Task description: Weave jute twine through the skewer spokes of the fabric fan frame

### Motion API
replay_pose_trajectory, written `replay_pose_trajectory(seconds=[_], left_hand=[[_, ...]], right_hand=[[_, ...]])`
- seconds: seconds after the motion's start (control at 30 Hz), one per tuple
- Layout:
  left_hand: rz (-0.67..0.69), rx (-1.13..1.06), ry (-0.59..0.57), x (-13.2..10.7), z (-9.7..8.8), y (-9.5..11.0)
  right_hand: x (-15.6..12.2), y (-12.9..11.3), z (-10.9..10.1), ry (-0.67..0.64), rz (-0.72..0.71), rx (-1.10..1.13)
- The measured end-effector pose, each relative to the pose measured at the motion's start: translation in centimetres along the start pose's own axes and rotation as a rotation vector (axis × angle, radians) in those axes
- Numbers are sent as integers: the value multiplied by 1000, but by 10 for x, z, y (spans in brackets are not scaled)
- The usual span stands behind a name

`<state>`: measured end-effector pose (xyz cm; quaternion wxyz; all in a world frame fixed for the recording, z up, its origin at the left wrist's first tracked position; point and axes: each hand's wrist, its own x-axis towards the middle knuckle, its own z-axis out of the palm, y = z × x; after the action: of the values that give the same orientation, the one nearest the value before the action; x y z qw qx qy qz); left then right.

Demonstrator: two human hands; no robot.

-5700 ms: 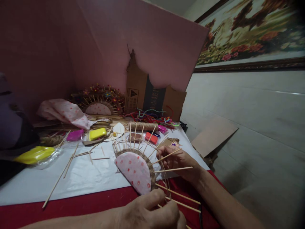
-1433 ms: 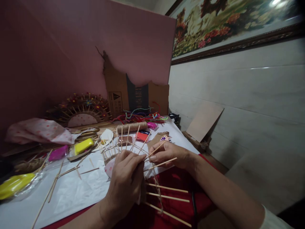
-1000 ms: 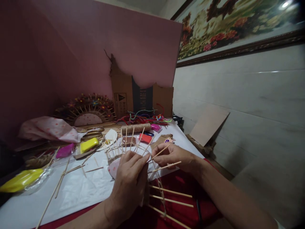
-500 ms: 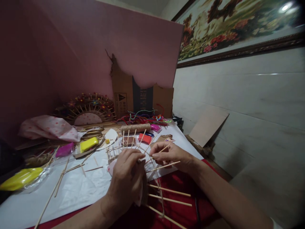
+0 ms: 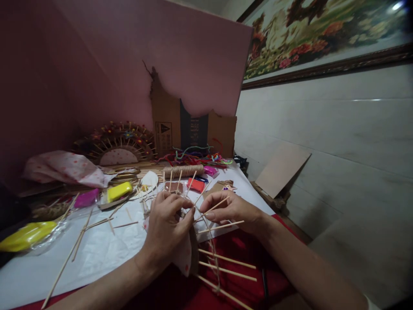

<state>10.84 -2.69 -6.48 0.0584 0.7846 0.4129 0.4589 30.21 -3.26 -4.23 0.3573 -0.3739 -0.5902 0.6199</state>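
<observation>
My left hand (image 5: 169,228) is closed on a half-round craft piece with a cardboard rim (image 5: 194,254) and white dotted cloth (image 5: 183,257). Thin wooden sticks (image 5: 227,259) fan out from its rim, and twine (image 5: 211,245) runs across them from stick to stick. My left thumb and forefinger press near the base of the upper sticks. With thumb and forefinger together, my right hand (image 5: 230,209) pinches the twine beside one stick. Fingers hide the exact spot where twine and stick meet.
A roll of twine (image 5: 183,171), a red clay pack (image 5: 195,185) and yellow clay packs (image 5: 119,192) lie on the white-covered table (image 5: 106,262). Behind them stand a finished-looking stick fan (image 5: 118,156) and torn cardboard (image 5: 166,116). Loose sticks (image 5: 66,272) lie left.
My left thumb and forefinger have shifted slightly up along the sticks, and the craft piece has tilted a little, showing more cloth. The right hand stays pinched in nearly the same place.
</observation>
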Motion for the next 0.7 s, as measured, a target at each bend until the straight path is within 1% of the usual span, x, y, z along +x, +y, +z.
replay_pose_trajectory(seconds=[0.07, 0.13, 0.23, 0.3, 0.43, 0.7], left_hand=[[47, -9, 14, -1, -1, 1], [66, -15, 16, -2, -3, 2], [92, -24, 14, -3, -5, 2], [118, -25, 14, -3, -6, 1], [170, -16, 12, -4, -7, -1], [184, -9, 6, -6, -9, -2]], right_hand=[[-1, 0, -2, -10, -4, 23], [-1, 1, -4, -12, -26, 47], [2, 3, -6, 23, -30, 52], [4, 6, -6, 40, -13, 61], [10, 11, -2, 27, -15, 96], [13, 13, 2, 43, -76, 119]])
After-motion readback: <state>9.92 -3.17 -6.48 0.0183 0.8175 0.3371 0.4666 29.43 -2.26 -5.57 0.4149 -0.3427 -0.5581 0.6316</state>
